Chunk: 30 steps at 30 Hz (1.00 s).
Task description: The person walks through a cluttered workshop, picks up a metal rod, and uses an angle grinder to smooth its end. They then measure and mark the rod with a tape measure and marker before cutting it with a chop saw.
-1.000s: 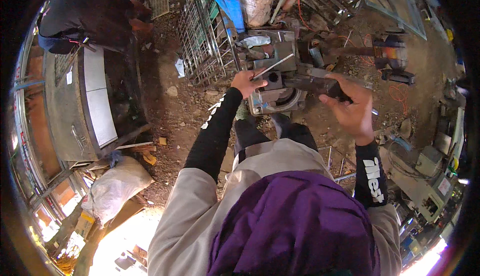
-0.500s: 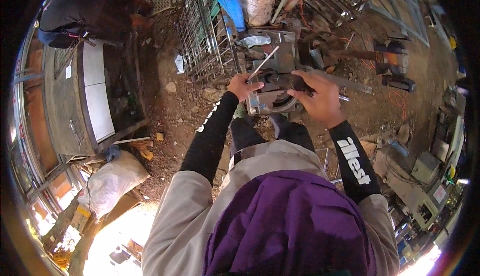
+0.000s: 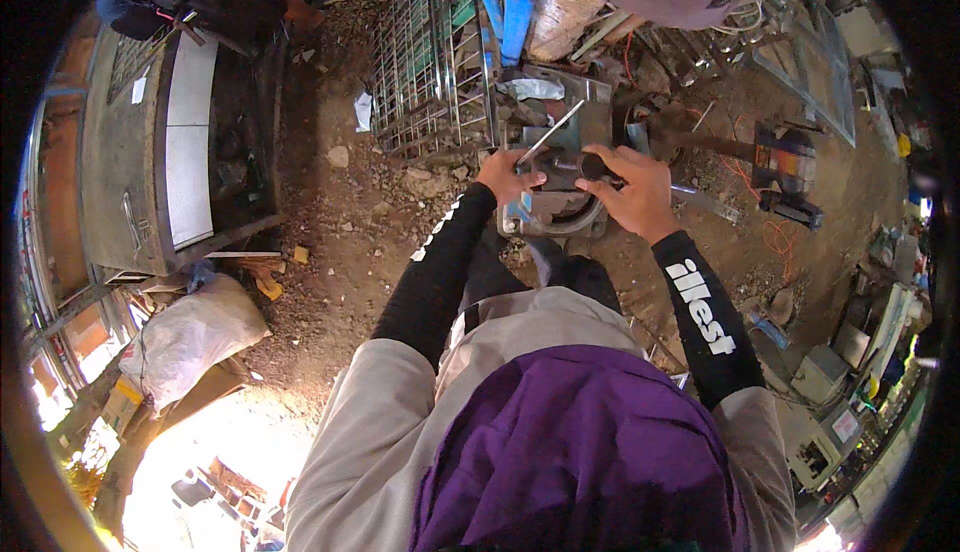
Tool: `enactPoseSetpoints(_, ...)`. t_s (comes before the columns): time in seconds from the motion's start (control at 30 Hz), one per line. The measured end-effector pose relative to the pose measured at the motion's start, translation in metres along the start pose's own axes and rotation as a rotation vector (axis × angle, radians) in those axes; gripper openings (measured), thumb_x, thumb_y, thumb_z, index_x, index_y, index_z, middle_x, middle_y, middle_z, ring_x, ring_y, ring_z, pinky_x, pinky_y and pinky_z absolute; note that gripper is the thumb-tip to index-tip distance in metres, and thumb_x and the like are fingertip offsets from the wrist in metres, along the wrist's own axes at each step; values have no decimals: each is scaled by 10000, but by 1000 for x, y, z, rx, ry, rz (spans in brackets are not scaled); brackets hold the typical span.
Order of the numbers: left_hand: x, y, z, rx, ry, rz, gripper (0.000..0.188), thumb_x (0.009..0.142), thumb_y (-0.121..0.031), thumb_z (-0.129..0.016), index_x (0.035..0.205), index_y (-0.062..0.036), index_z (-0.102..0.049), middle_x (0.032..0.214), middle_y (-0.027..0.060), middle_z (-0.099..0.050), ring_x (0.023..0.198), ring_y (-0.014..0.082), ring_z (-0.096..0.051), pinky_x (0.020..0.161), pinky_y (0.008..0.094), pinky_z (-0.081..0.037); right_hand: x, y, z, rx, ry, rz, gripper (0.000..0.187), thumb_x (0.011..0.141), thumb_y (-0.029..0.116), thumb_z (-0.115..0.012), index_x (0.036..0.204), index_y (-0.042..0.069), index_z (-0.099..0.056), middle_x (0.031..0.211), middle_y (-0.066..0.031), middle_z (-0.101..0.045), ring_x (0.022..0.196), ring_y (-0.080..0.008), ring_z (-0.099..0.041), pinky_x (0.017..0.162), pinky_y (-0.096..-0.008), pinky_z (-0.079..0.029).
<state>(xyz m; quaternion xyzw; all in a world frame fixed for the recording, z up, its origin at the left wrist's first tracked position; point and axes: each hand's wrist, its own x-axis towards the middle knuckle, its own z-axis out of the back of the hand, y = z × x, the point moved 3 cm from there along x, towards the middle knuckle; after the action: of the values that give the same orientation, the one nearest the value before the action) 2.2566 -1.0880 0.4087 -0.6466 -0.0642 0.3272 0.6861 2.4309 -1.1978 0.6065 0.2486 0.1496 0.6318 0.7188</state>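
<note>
Both hands were at work over the metal base (image 3: 575, 227), a heavy-looking piece with a curved arc at its near side, just beyond the person's feet. And there was the left hand (image 3: 510, 178), narrowed around the thin pale rod (image 3: 552, 131), gripped by its near end so the rest slanted away to the far right, probably to leave the tip free! Opposite it, the right hand (image 3: 635, 190) had its thumb and fingers curled round the dark cylindrical piece (image 3: 595, 168), above the base; the 2 grips faced each other, likely to control both pieces over 1 spot. What the piece's lower end touched, I couldn't tell.

Off to the far left of the hands, the wire rack (image 3: 415, 92) stood just beside the base, and the flat metal bar (image 3: 712, 204) reached out to the right, perhaps lying clear of the fingers.
</note>
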Motion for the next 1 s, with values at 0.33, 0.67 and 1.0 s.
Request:
enactPoseSetpoints(0.33, -10, -10, -6, 50, -183, -185, 520, 896, -362, -769, 1321, -78, -672, 790, 104, -708, 695, 160, -599, 688, 373, -499, 12, 8, -2, -72, -199, 126, 457, 769, 319, -860, 1146, 93, -736, 784, -88, -638, 651, -286, -614, 584, -380, -485)
enactPoseSetpoints(0.67, -2, -20, 17, 97, -22, -125, 619, 744, -456, -873, 1145, -14, -709, 755, 92, -689, 659, 188, -611, 663, 380, -488, 27, -16, 1, -241, -201, -44, 501, 827, 435, -814, 1178, 85, -741, 925, -115, -727, 762, -288, -697, 669, -398, -539)
enactPoseSetpoints(1.0, 12, -46, 36, 292, 97, -183, 921, 638, -479, -929, 1382, -38, -612, 1192, 213, -707, 1106, 331, -679, 974, 395, -494, 22, -11, 13, -91, -96, -138, 524, 822, 414, -822, 1189, 52, -730, 914, -139, -723, 791, -284, -699, 727, -377, -536)
